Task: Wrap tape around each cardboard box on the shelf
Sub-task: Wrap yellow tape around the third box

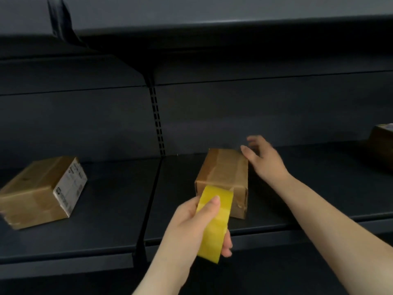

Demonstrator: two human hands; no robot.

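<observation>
Left hand (pixel 191 228) gripping tape roll (pixel 214 224), box (pixel 223 177) near shelf edge (pixel 276 229)

close head view, down onto shelf (pixel 276 211)

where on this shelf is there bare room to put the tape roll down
The widest bare patch of the dark metal shelf lies between the labelled cardboard box at left and the taped middle cardboard box. More lies right of the right hand. Around the middle box it is crowded by the left hand gripping the yellow tape roll.
</observation>
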